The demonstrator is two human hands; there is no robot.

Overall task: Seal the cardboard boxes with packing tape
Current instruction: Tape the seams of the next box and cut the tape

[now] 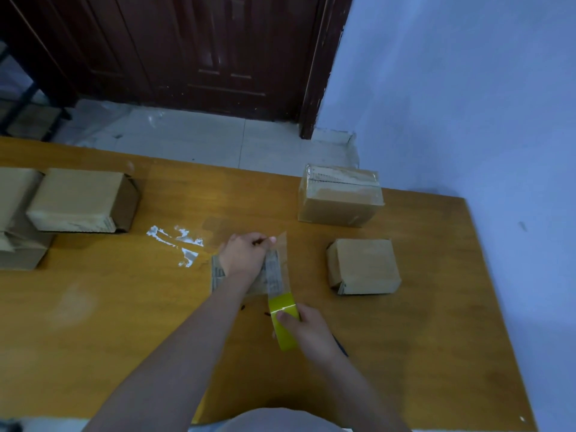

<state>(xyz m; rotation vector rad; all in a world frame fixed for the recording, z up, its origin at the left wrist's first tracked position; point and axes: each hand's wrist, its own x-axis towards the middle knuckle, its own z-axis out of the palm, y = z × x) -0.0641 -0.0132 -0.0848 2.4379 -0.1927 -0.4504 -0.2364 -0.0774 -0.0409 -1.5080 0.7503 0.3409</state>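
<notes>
A small cardboard box (218, 272) lies on the wooden table (124, 322) in front of me, mostly hidden under my left hand (243, 254). My left hand pinches the free end of a clear tape strip (276, 269) at the box's far side. The strip runs back to a yellow-green tape roll (282, 319), which my right hand (308, 328) grips just nearer to me than the box.
Two cardboard boxes stand to the right: a taped one (339, 194) at the far edge and a smaller one (363, 266) closer. More boxes (78, 199) are stacked at the left. White tape scraps (180, 241) stick to the table.
</notes>
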